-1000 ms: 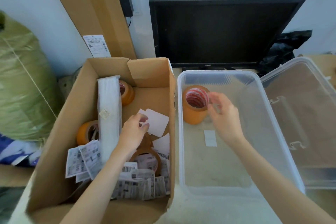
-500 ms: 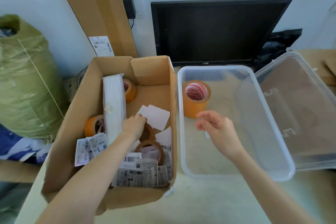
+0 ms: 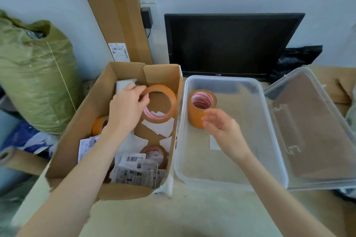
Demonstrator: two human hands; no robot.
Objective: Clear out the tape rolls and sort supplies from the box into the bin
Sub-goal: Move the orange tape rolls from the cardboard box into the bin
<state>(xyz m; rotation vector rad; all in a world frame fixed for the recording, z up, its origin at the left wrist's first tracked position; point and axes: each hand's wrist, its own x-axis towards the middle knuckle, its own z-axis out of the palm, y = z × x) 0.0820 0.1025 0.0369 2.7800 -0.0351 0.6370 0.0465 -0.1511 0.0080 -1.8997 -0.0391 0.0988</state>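
Observation:
An open cardboard box [image 3: 84,121] stands on the left, a clear plastic bin [image 3: 269,127] on the right. My left hand [image 3: 127,109] holds a thin brown tape roll [image 3: 171,102] lifted above the box, fingers through its hole. One thick orange tape roll [image 3: 198,113] stands upright in the bin's far left corner. My right hand [image 3: 223,129] hovers open over the bin, just in front of that roll. Two more tape rolls stay in the box: an orange tape roll [image 3: 98,125] at the left wall and a brown tape roll [image 3: 156,155] near the front.
Barcode labels [image 3: 138,171] and white paper slips [image 3: 161,127] lie in the box beside a white packet [image 3: 123,84]. The bin's lid [image 3: 316,132] lies open to the right. A black monitor [image 3: 229,44] stands behind. A green sack [image 3: 34,75] sits left.
My left hand has lifted a brown tape roll out of the box and raised it toward the bin side. My right hand has drawn back from the orange roll and opened.

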